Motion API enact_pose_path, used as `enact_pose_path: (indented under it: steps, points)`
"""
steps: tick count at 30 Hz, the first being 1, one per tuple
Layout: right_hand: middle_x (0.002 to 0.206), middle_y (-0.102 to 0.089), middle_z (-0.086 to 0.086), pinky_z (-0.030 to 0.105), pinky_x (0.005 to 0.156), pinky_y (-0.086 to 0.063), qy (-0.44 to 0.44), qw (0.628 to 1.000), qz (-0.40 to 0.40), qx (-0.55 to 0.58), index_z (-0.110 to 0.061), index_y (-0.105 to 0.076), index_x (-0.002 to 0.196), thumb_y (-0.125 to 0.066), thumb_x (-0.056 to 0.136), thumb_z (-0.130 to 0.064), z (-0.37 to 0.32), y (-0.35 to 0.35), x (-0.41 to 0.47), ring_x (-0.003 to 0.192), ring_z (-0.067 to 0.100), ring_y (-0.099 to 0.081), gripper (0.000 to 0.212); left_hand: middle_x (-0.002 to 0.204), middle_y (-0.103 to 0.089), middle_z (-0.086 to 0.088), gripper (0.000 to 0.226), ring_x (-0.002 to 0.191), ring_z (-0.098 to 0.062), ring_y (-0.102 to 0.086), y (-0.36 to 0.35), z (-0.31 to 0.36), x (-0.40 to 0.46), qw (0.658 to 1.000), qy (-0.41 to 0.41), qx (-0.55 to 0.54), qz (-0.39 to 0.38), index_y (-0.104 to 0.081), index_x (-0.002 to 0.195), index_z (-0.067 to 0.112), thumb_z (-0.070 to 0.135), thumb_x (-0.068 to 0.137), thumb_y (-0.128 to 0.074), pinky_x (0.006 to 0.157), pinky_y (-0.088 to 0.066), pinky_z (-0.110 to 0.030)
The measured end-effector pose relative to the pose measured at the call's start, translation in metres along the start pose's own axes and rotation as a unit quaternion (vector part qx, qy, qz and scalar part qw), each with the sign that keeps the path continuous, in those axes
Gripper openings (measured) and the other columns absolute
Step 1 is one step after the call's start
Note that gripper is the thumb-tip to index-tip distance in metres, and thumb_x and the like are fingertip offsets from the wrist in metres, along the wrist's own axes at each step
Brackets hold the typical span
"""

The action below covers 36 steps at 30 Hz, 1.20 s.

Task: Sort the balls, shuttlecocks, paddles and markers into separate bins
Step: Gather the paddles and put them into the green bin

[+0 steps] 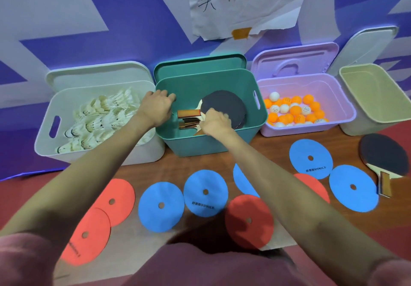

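Note:
Four bins stand in a row against the wall. The white bin (44, 130) holds several shuttlecocks (104, 116). My left hand (156, 105) grips the left rim of the green bin (213, 145). Inside that bin my right hand (214, 122) is on a black-faced paddle (226, 105) at its neck, fingers curled; other paddle handles (189, 114) lie beneath. The purple bin (342, 107) holds orange and white balls (293, 110). Another paddle (382, 154) lies on the floor at the right. Blue markers (161, 206) and red markers (249, 221) lie flat in front.
A beige bin (378, 99) stands at the far right, nothing visible inside. Lids lean behind each bin against the blue wall. A paper sign (244, 5) is taped above. The markers lie on a brown board over red floor.

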State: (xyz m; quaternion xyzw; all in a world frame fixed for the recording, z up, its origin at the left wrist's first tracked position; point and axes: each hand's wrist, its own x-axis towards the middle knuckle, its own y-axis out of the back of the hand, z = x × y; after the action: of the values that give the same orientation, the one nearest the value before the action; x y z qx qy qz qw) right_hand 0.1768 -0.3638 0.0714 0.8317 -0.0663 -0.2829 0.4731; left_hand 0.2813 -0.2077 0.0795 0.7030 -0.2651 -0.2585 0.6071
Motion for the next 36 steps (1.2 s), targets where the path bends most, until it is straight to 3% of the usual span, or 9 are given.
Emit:
enact_pose_path:
  steps: [4,7,9,14,18,23,27,36]
  points:
    - [0.130,-0.043,0.021,0.043,0.098,-0.033,0.092,0.981,0.153,-0.072,-0.006,-0.044,0.129,-0.046,0.095,-0.030,0.042,0.013,-0.020,0.122,0.037,-0.036,0.042,0.108,-0.058,-0.021,0.035,0.101,-0.038,-0.054,0.004,0.030,-0.007,0.998,0.044,-0.047,0.024,-0.052,0.122,0.005,0.016,0.088,-0.050,0.082,-0.041,-0.044]
    - [0.137,-0.038,0.026,0.048,0.104,-0.032,0.132,0.953,0.269,-0.048,-0.006,-0.037,0.140,-0.049,0.093,-0.028,0.099,0.015,-0.032,0.128,0.040,-0.034,0.054,0.110,-0.055,-0.022,0.039,0.096,-0.041,-0.054,0.003,0.072,-0.013,0.993,0.042,-0.080,0.076,-0.051,0.124,0.003,0.016,0.087,-0.054,0.077,-0.045,-0.048]
    - [0.139,-0.036,0.029,0.050,0.107,-0.030,0.132,0.944,0.301,-0.026,-0.005,-0.037,0.141,-0.053,0.090,-0.024,0.147,0.015,-0.042,0.130,0.043,-0.033,0.056,0.116,-0.052,-0.022,0.043,0.096,-0.041,-0.053,0.003,0.108,-0.017,0.986,0.009,-0.103,0.128,-0.048,0.125,0.001,0.013,0.084,-0.054,0.077,-0.047,-0.047]
    - [0.136,-0.036,0.035,0.052,0.107,-0.029,0.017,0.963,0.267,-0.027,0.002,-0.038,0.139,-0.050,0.089,-0.024,0.286,0.010,-0.069,0.127,0.048,-0.034,0.057,0.117,-0.052,-0.018,0.038,0.096,-0.036,-0.052,0.001,0.214,-0.015,0.966,-0.120,-0.147,0.177,-0.051,0.120,0.001,0.009,0.082,-0.050,0.079,-0.045,-0.043]
    - [0.131,-0.037,0.037,0.051,0.106,-0.027,-0.089,0.968,0.232,-0.025,0.006,-0.037,0.137,-0.062,0.084,-0.017,0.388,0.014,-0.093,0.123,0.049,-0.034,0.062,0.112,-0.054,-0.017,0.040,0.093,-0.036,-0.053,-0.013,0.297,-0.002,0.963,-0.168,-0.178,0.115,-0.052,0.119,0.001,0.010,0.081,-0.048,0.078,-0.045,-0.045]
    - [0.119,-0.045,0.035,0.049,0.096,-0.033,-0.212,0.948,0.236,0.011,0.006,-0.040,0.132,-0.067,0.078,-0.014,0.487,0.022,-0.116,0.108,0.048,-0.044,0.064,0.108,-0.054,-0.017,0.045,0.091,-0.037,-0.053,-0.033,0.387,0.023,0.962,-0.195,-0.189,0.009,-0.053,0.118,0.003,0.016,0.075,-0.049,0.072,-0.048,-0.043]
    - [0.109,-0.049,0.035,0.051,0.090,-0.039,-0.268,0.945,0.180,0.048,0.010,-0.044,0.115,-0.064,0.084,-0.021,0.536,0.026,-0.110,0.103,0.048,-0.047,0.048,0.114,-0.053,-0.017,0.047,0.098,-0.037,-0.052,-0.040,0.440,0.039,0.961,-0.202,-0.178,-0.055,-0.053,0.121,0.005,0.012,0.075,-0.054,0.078,-0.044,-0.043]
    - [0.118,-0.049,0.029,0.046,0.093,-0.038,-0.281,0.940,0.166,0.104,0.008,-0.039,0.116,-0.067,0.082,-0.023,0.556,0.035,-0.076,0.111,0.045,-0.046,0.055,0.121,-0.050,-0.017,0.050,0.109,-0.036,-0.048,-0.041,0.493,0.050,0.965,-0.172,-0.177,-0.087,-0.048,0.128,0.004,0.012,0.080,-0.055,0.090,-0.039,-0.045]
